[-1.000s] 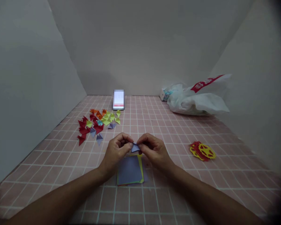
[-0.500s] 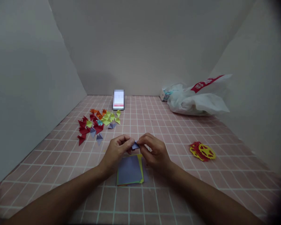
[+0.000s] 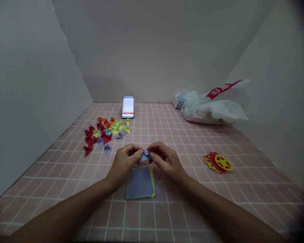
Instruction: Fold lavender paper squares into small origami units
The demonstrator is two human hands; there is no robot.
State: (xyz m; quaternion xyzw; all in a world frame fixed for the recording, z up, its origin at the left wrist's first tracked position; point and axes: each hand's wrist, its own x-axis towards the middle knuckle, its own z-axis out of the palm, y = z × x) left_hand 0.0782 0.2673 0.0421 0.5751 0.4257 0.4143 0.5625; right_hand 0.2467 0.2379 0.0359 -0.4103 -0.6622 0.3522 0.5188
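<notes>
A small folded piece of purple origami paper is held up between my two hands, above the far edge of a paper stack. My left hand pinches its left side between thumb and fingers. On the right side, my right hand grips it the same way, thumb in front. The fingertips behind the paper are partly hidden. Just below lies the stack of square origami paper, purple on top with yellow and green edges showing.
Several folded paper figures in red, orange, yellow, blue and purple lie at the left. A lit phone stands behind them. Red and yellow cut-out discs lie at the right. A white plastic bag rests by a tissue box at the back.
The purple piece has tilted, so more of its folded face and a small flap show. My right fingers have shifted slightly up and left, closer to my left hand.
</notes>
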